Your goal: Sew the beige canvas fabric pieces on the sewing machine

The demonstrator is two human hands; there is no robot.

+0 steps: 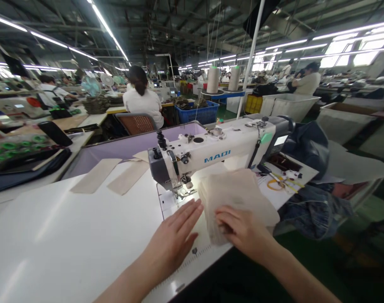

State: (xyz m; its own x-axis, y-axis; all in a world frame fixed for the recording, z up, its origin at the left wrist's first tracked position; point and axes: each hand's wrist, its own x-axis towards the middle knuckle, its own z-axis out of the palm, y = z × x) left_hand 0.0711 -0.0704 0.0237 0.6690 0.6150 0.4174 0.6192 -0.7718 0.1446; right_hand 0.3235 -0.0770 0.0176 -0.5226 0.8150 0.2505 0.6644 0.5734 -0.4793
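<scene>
A white sewing machine (210,147) with a lit needle area stands on the white table (68,235). Just in front of its needle, my left hand (179,229) lies palm down with fingers stretched out, its fingertips near the left edge of a stack of beige cloth (239,189). On the near part of that stack rests my right hand (239,227), fingers curled inward; whether they pinch any cloth is hidden. Two beige cloth pieces (95,176) (128,176) lie flat on the table left of the machine.
Yellow-handled scissors (282,183) and small tools lie right of the stack. Denim cloth (314,210) hangs at the right. Behind the machine are a lilac partition (125,143), thread cones (213,80), a blue basket (198,112) and a seated person (143,99).
</scene>
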